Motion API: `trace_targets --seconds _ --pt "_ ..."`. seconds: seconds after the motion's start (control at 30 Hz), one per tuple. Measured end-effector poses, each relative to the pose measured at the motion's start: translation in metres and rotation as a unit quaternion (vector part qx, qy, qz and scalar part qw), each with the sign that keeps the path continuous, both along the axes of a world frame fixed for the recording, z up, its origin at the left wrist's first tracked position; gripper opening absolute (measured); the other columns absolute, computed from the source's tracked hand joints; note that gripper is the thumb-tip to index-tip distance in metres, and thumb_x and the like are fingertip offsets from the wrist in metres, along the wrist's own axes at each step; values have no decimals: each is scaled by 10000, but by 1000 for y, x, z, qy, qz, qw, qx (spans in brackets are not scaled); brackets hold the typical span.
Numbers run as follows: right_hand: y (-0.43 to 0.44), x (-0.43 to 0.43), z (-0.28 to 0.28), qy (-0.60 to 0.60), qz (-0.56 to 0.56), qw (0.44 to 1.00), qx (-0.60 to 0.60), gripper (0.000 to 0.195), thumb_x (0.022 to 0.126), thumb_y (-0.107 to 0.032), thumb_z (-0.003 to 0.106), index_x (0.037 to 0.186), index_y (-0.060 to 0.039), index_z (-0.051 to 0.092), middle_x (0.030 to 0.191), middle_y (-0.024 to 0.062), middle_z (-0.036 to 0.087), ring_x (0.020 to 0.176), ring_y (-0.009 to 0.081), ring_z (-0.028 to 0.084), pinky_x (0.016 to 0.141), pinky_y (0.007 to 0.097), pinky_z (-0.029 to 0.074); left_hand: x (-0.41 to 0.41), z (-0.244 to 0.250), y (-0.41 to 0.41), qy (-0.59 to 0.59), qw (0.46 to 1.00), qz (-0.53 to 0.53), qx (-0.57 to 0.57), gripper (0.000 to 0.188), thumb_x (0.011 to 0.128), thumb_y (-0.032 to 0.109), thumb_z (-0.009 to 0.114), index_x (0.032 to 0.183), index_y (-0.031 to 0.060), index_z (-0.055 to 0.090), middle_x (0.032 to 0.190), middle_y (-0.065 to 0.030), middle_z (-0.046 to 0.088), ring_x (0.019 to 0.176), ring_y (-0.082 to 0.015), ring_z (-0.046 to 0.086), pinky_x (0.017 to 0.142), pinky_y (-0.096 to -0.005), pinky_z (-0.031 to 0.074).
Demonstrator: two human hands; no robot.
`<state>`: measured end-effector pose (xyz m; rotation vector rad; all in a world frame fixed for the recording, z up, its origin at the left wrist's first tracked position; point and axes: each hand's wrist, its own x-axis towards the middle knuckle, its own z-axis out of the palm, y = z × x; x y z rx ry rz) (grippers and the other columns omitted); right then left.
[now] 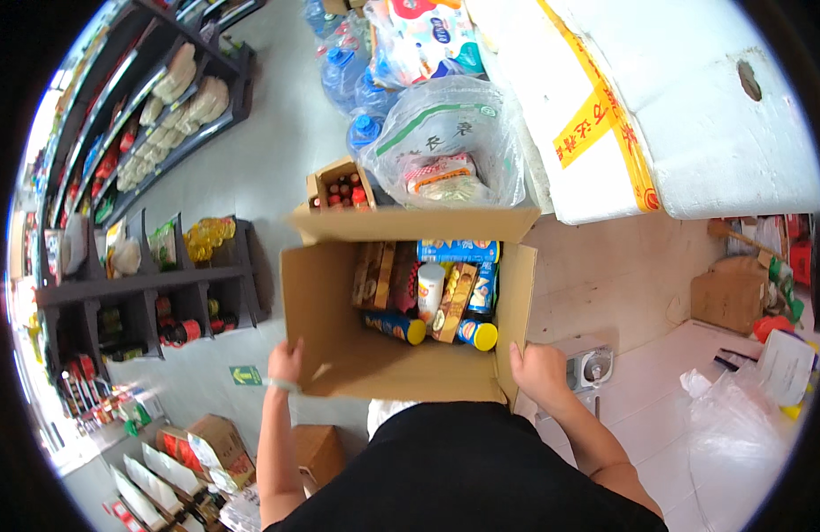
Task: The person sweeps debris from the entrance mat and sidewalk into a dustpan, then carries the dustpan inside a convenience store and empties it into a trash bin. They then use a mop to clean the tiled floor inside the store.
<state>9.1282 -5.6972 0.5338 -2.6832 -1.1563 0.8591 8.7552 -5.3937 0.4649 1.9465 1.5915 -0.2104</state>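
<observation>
My left hand (287, 364) grips the left flap of an open cardboard box (410, 379), and my right hand (539, 374) grips its right flap. The far flap stands out away from me. Inside lie a white canister (430, 292), a long brown patterned snack box (454, 302) and more brown boxes (374, 276) on the left. Blue canisters are around them: one across the far side (458, 251), and two with yellow lids, at the near left (394, 327) and near right (477, 334). The nearer part of the box's bottom shows bare cardboard.
Beyond the box are a clear plastic bag (450, 139) with packets, a small carton of red-capped bottles (343, 189), large blue-capped water bottles (364, 133) and taped white foam boxes (589, 113). Store shelves (177, 282) stand at left. A wall socket (596, 368) is right of my right hand.
</observation>
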Motion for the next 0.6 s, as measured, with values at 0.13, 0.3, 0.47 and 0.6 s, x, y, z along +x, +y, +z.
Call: trace_targets --seconds 0.13,0.3,0.47,0.6 --pt "14 -26 29 38 30 997 64 324 901 -258 530 692 -28 621 581 160 596 541 344 602 514 454 470 -79 12 -34 -123 990 68 -18 214 934 194 588 914 -13 639 692 -67 626 628 -133 577 557 -320 430" --pt "43 -58 28 75 88 985 127 328 900 -243 542 660 -34 621 564 152 580 544 336 602 494 451 462 -143 48 -44 -183 957 209 -80 180 948 148 581 932 -25 627 746 34 583 680 -41 525 570 -233 423" --pt "87 -100 17 132 160 974 96 256 832 -206 574 669 -24 651 631 169 627 595 335 640 531 430 502 -234 56 -53 -187 945 266 -39 249 952 179 591 1046 -46 640 942 -42 664 815 -109 600 699 -251 488" --pt "116 -136 9 135 206 963 106 239 816 -177 568 655 -22 654 621 177 627 601 335 647 533 431 508 -271 74 -68 -211 919 331 -22 273 952 193 591 1078 -47 626 971 -53 662 828 -128 606 709 -266 496"
